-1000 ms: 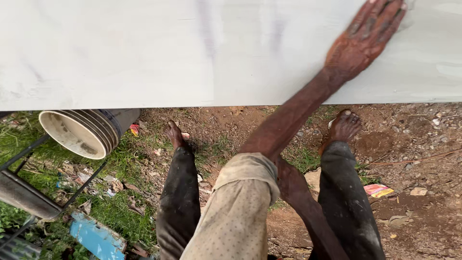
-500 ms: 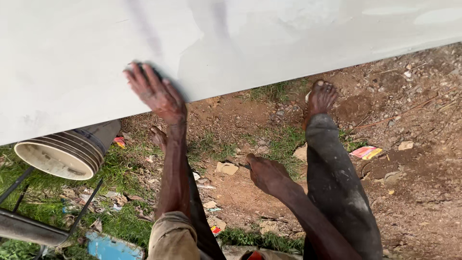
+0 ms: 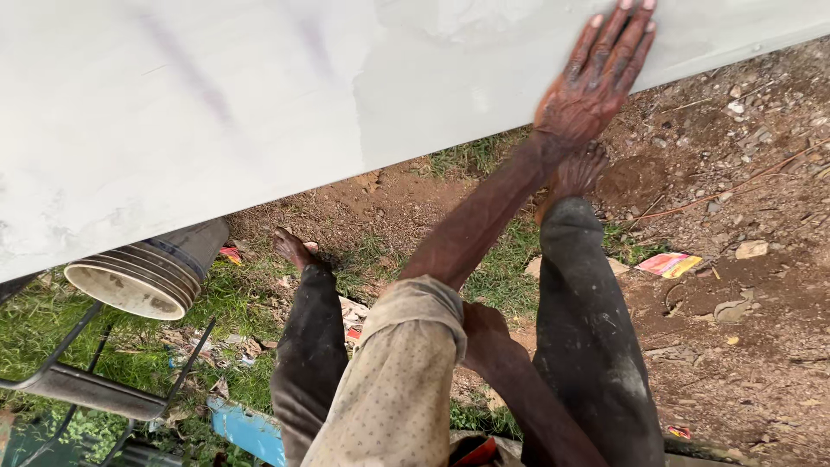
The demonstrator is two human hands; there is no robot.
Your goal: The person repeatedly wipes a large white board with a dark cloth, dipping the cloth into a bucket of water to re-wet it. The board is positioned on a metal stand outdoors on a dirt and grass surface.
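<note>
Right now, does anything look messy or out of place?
Yes. A bucket lies tipped on its side on the grass under the white board, and a red and yellow wrapper litters the dirt. Grey smears mark the board, left of where the left hand presses flat.

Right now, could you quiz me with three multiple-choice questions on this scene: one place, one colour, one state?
1. Where is the left hand?
A. flat on the white board
B. in a pocket
C. on a knee

2. What colour are the trousers?
A. red
B. dark grey
C. yellow

3. The feet are:
A. booted
B. sandalled
C. bare

Answers: A, the fingers lie spread on the white board. B, both legs are dusty dark grey. C, bare toes show on the soil.
</note>
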